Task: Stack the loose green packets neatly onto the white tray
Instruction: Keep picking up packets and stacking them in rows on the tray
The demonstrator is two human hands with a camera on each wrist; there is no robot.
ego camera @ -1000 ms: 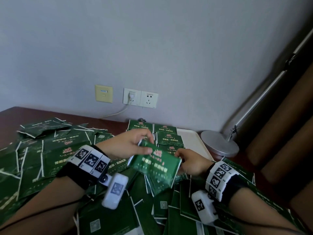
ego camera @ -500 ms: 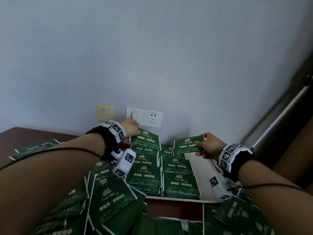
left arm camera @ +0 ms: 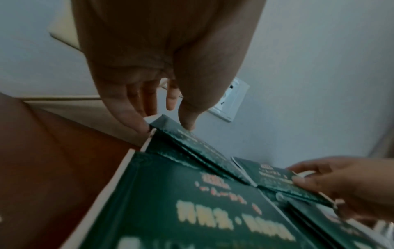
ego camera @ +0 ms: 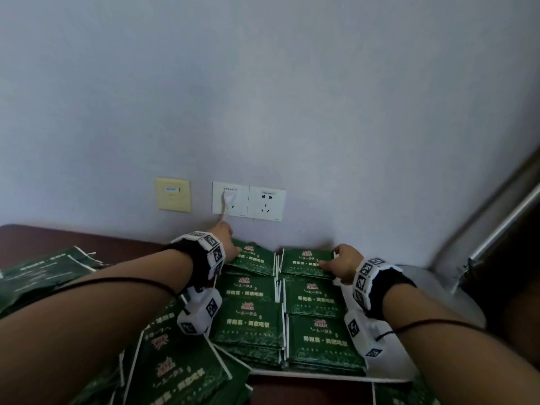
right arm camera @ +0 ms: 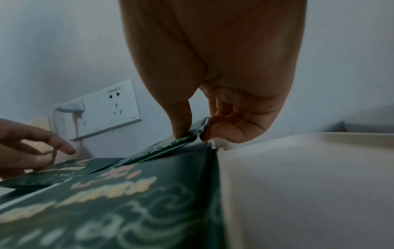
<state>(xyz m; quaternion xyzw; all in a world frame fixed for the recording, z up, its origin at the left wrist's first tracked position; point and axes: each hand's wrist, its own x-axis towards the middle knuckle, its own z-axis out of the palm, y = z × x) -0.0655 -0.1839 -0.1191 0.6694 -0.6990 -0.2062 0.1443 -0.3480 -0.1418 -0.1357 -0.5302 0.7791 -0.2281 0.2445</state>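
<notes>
Both hands were setting packets onto the far stacks on the white tray (ego camera: 391, 372): the right hand (ego camera: 342, 263) pinched its green packet (ego camera: 306, 263) by the corner, thumb on top. The left hand (ego camera: 226, 244) (fingers nearly straight) touched the far-left packet (ego camera: 252, 260). Next would likely come letting go and squaring edges.

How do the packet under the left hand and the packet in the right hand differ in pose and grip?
The left packet lies atop the far-left stack; the right packet tops the far-right stack. The left hand touches its packet's far corner with straight fingers; the right hand pinches its packet's right edge between thumb and curled fingers, lifted slightly. Both are green, face up, on the white tray.
</notes>
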